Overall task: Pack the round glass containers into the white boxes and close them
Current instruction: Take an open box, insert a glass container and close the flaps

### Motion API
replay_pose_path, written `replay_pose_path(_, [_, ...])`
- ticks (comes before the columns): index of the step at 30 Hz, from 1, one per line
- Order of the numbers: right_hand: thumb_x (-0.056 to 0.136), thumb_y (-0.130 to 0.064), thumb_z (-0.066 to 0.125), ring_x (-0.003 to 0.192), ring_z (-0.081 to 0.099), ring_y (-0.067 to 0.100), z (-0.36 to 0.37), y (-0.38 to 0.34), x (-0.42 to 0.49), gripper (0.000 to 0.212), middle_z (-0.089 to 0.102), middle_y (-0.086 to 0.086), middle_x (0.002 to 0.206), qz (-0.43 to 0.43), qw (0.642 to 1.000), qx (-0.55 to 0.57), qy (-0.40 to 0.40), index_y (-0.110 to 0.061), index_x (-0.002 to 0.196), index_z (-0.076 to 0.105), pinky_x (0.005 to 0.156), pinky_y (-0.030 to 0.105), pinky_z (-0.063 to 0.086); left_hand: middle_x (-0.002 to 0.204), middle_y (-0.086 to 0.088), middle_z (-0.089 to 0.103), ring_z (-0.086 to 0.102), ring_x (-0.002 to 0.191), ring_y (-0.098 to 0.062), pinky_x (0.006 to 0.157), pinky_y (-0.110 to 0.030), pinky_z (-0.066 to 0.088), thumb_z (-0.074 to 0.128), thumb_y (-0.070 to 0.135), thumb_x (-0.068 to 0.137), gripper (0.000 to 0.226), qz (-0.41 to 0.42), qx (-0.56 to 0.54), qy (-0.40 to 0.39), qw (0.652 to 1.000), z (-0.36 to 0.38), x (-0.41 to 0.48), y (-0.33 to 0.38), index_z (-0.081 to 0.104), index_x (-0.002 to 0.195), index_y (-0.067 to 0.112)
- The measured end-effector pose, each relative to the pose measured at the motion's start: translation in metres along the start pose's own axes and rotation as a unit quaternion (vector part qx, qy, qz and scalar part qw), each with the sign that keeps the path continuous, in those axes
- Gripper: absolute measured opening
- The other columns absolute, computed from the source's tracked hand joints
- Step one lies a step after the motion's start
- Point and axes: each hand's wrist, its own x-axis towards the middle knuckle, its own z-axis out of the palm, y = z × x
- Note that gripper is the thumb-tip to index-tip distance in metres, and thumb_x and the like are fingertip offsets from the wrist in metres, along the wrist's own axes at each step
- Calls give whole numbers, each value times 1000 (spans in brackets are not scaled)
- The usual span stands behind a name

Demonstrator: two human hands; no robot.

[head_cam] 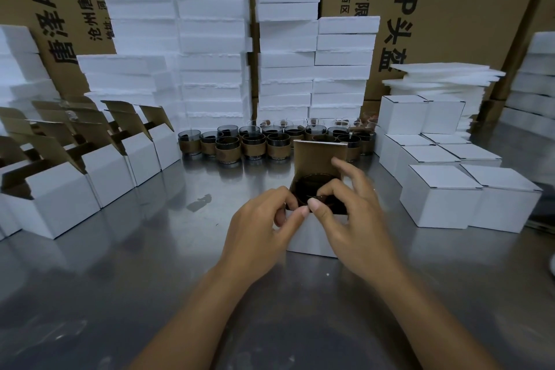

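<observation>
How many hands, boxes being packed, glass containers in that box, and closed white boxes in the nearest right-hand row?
Hands (left hand, right hand): 2
Open box: 1
Glass container: 1
Closed white boxes: 2
Total: 6

Two bare hands in view: left hand (258, 228), right hand (357, 219). Left forearm (195, 309) and right forearm (420, 306) are bare too, uncovered right down to the bottom edge. Nails are short and plain, and the right thumbnail (314, 205) is the clearest. Small bright speck on a right finger (374, 189), too small to identify. Outlines slightly blurred.
</observation>
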Motion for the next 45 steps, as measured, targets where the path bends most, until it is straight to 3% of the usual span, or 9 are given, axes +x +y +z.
replay_pose_path(7, [93, -31, 52, 134, 28, 18, 3, 8, -1, 11, 33, -9, 145, -20, 998, -52, -39, -30, 82, 52, 101, 33, 22, 65, 6, 51, 50, 63, -14, 54, -35, 44, 55, 39, 88, 20, 2, 5, 7, 1000, 1, -1, -1, 53, 77, 23])
replay_pose_path(16, [94, -37, 35, 130, 32, 10, -1, 9, 0, 30, 41, -4, 141, -77, 985, -144, -55, -23, 89, 61, 101, 25, 18, 66, 7, 52, 49, 62, -12, 57, -36, 45, 51, 43, 89, 18, 24, 5, 5, 1000, 0, 1, -1, 57, 81, 29])
replay_pose_path(19, [93, -31, 38, 118, 41, -2, 0, 1, 1, 26, 44, -12, 126, -19, 998, 11, 51, -24, 101, 61, 95, 15, 28, 71, 6, 52, 49, 68, -9, 63, -20, 43, 50, 40, 90, 9, -7, -45, 39, 998, 0, 2, 0, 57, 94, 43])
replay_pose_path(22, [94, -22, 44, 106, 45, -10, -1, 2, 6, 18, 48, -20, 109, 70, 980, 124, 140, -32, 105, 53, 82, -2, 30, 75, 6, 51, 51, 71, -7, 64, -12, 42, 51, 31, 94, 24, -84, -123, 50, 988, 0, 5, 0, 51, 103, 53])
replay_pose_path(26, [90, -14, 59, 110, 50, 8, 5, 13, 10, 39, 49, -9, 120, 228, 949, 203, 74, -23, 126, 45, 85, 14, 38, 98, 5, 51, 56, 85, -3, 66, -2, 41, 51, 38, 92, 29, -202, -191, -16, 960, 3, 7, 0, 38, 109, 58])
replay_pose_path(32, [93, -16, 54, 91, 51, -11, 13, 17, 9, 45, 54, -19, 103, 255, 937, 239, 14, -32, 133, 43, 65, 3, 38, 115, 10, 49, 55, 96, 1, 63, -7, 41, 53, 41, 90, 40, -272, -235, -52, 932, 4, 9, -2, 33, 124, 49])
replay_pose_path(36, [91, -6, 50, 92, 58, -7, 12, 15, 9, 50, 59, -19, 101, 219, 944, 247, 0, -48, 117, 44, 63, 2, 41, 120, 12, 46, 48, 103, 8, 67, -9, 40, 55, 29, 91, 50, -271, -253, -55, 927, 4, 11, -2, 31, 128, 52])
replay_pose_path(42, [90, 1, 51, 88, 57, -7, 11, 12, 10, 42, 58, -12, 101, 198, 944, 265, 3, -41, 95, 51, 61, 1, 40, 123, 13, 41, 39, 112, 10, 84, -15, 36, 54, 18, 91, 59, -223, -245, -54, 942, 2, 11, 2, 31, 108, 70])
replay_pose_path(45, [90, 2, 50, 83, 58, 0, 12, 16, 10, 29, 62, -4, 95, 197, 942, 271, 7, -27, 88, 51, 60, 4, 41, 125, 6, 47, 44, 117, -1, 104, -34, 37, 55, 18, 91, 38, -200, -237, -42, 950, 2, 10, 3, 48, 110, 49])
